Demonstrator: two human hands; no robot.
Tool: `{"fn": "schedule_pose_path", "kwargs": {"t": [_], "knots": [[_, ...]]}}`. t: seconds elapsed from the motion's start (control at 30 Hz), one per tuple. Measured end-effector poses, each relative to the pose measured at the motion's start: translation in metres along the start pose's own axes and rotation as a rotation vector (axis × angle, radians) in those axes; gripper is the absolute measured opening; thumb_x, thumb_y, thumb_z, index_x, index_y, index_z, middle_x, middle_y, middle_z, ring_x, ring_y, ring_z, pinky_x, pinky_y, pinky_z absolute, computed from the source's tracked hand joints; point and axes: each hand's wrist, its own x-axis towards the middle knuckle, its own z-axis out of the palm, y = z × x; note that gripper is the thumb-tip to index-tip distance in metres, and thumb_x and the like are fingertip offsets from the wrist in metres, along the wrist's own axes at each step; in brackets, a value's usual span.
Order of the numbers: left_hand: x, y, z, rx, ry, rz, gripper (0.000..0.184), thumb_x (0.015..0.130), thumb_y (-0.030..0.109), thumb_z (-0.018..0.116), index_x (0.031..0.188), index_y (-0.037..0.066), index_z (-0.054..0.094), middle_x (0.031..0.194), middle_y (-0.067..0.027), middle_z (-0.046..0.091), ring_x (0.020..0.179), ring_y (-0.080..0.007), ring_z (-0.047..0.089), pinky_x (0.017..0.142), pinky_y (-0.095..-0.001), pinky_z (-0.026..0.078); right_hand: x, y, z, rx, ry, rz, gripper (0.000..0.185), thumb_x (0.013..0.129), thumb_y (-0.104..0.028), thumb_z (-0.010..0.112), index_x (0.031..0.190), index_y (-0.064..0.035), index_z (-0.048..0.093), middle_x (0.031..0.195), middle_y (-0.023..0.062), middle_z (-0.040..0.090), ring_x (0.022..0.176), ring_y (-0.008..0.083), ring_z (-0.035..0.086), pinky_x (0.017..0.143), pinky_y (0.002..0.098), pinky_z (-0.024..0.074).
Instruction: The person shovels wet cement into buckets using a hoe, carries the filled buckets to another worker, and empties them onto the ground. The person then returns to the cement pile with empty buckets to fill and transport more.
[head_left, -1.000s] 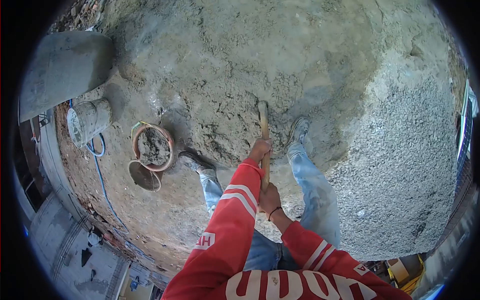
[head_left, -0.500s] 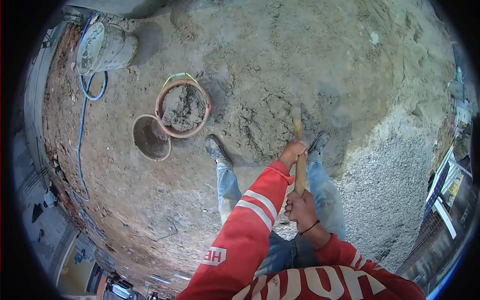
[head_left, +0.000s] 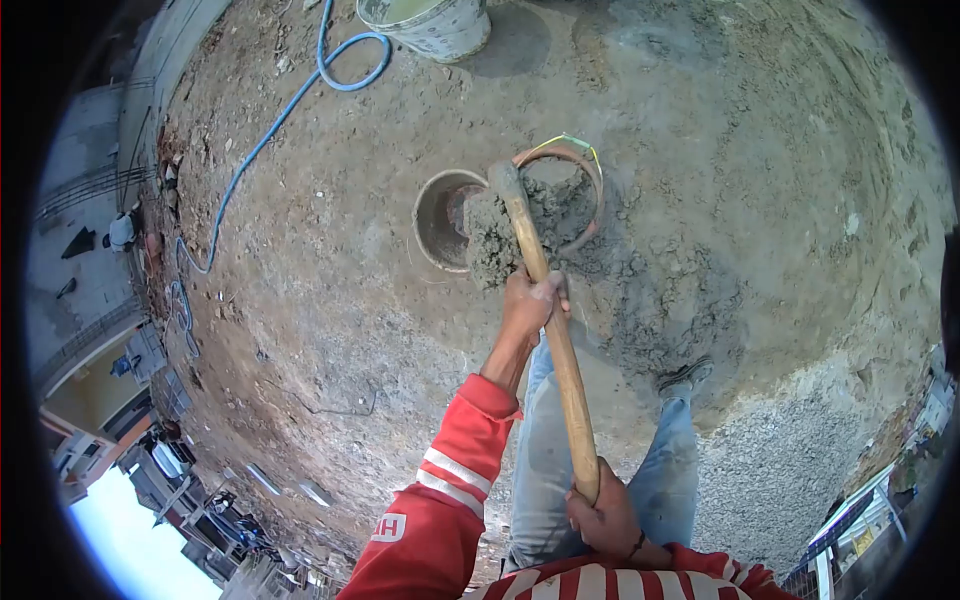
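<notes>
The hoe point(head_left: 564, 365) is clamped in the left hand point(head_left: 534, 300) and, behind it, the right hand point(head_left: 607, 512). Just ahead of the left hand, a clump point(head_left: 490, 248) is lifted; beyond, the bucket point(head_left: 552, 153) already holds mix point(head_left: 562, 205). Rightward, a heap point(head_left: 675, 312) lies unlifted.

On the red left sleeve point(head_left: 420, 547), a white patch point(head_left: 387, 528) shows a clear H, the rest cut off; the pale chest lettering point(head_left: 625, 586) and the marks on the whitish bucket point(head_left: 446, 36) cannot be read
</notes>
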Motion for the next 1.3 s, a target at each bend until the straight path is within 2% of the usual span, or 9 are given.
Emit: {"fn": "schedule_pose_path", "kwargs": {"t": [0.03,0.1,0.37,0.57,0.8,0.97,1.03,1.17,1.3], "knots": [[-0.002,0.005,-0.009,-0.018,0.068,0.062,0.019,0.085,0.009,0.059,0.096,-0.001,0.047,0.064,-0.0079,0.055,0.050,-0.0169,0.058,0.044,-0.0314,0.051,0.025,0.017,-0.009,-0.165,-0.014,-0.056,0.032,0.080,-0.014,0.060,0.105,0.0015,0.046,0.067,0.0213,0.059,0.064,0.0379,0.063,0.057,0.0439,0.0469],[0.023,-0.021,-0.029,-0.056,0.160,0.141,0.018,0.085,0.007,0.058,0.096,0.000,0.045,0.065,-0.0074,0.054,0.050,-0.0167,0.057,0.045,-0.0307,0.051,0.095,0.072,-0.025,-0.313,-0.005,-0.167,0.033,0.078,-0.014,0.060,0.104,0.0013,0.047,0.067,0.0249,0.057,0.065,0.0428,0.061,0.057,0.0465,0.0462],[0.134,-0.076,-0.098,-0.307,0.386,0.285,0.010,0.086,0.008,0.052,0.088,0.005,0.043,0.066,-0.0064,0.049,0.052,-0.0177,0.052,0.049,-0.0313,0.046,0.331,0.161,-0.024,-0.594,-0.118,-0.300,0.038,0.080,-0.021,0.065,0.107,-0.0026,0.045,0.087,0.0252,0.063,0.086,0.0442,0.061,0.075,0.0509,0.0474],[0.045,-0.031,-0.030,-0.232,0.268,0.374,0.008,0.084,0.006,0.051,0.086,0.006,0.043,0.062,-0.0042,0.045,0.047,-0.0144,0.046,0.045,-0.0288,0.041,0.249,0.161,-0.041,-0.416,-0.057,-0.498,0.037,0.079,-0.017,0.066,0.108,-0.0036,0.046,0.086,0.0237,0.063,0.085,0.0428,0.062,0.073,0.0501,0.0484],[-0.004,-0.019,0.190,-0.038,-0.089,0.414,0.020,0.088,0.008,0.056,0.104,0.005,0.045,0.073,-0.0047,0.050,0.051,-0.0119,0.048,0.046,-0.0263,0.044,0.129,0.144,-0.153,-0.224,0.297,-0.518,0.036,0.077,-0.014,0.064,0.106,-0.0008,0.047,0.076,0.0235,0.063,0.073,0.0437,0.062,0.064,0.0497,0.0484],[0.125,-0.143,0.341,0.103,-0.213,0.366,0.012,0.088,0.007,0.055,0.094,0.002,0.046,0.067,-0.0053,0.050,0.048,-0.0141,0.051,0.041,-0.0297,0.044,0.183,0.171,-0.290,-0.251,0.470,-0.406,0.038,0.077,-0.016,0.061,0.107,0.0025,0.048,0.080,0.0262,0.063,0.078,0.0450,0.061,0.069,0.0498,0.0491],[0.169,-0.225,0.375,0.351,-0.199,0.125,0.010,0.090,0.010,0.054,0.084,0.003,0.049,0.061,-0.0052,0.048,0.046,-0.0161,0.049,0.041,-0.0306,0.044,0.199,0.207,-0.322,-0.327,0.545,-0.219,0.040,0.077,-0.019,0.062,0.106,0.0055,0.050,0.091,0.0293,0.062,0.090,0.0437,0.061,0.078,0.0500,0.0484],[0.137,-0.335,0.387,0.363,-0.279,-0.279,0.014,0.090,0.008,0.048,0.077,0.002,0.051,0.057,-0.0060,0.047,0.044,-0.0189,0.048,0.041,-0.0335,0.045,0.132,0.240,-0.316,-0.234,0.495,0.063,0.041,0.077,-0.024,0.063,0.101,0.0087,0.054,0.099,0.0304,0.061,0.099,0.0432,0.060,0.085,0.0484,0.0470],[0.107,-0.336,0.370,0.142,-0.312,-0.392,0.010,0.089,0.005,0.046,0.079,0.004,0.049,0.060,-0.0048,0.047,0.046,-0.0158,0.046,0.041,-0.0311,0.044,0.090,0.194,-0.323,-0.243,0.454,0.064,0.042,0.078,-0.026,0.062,0.097,0.0110,0.055,0.096,0.0320,0.061,0.097,0.0438,0.061,0.083,0.0478,0.0479]]}}
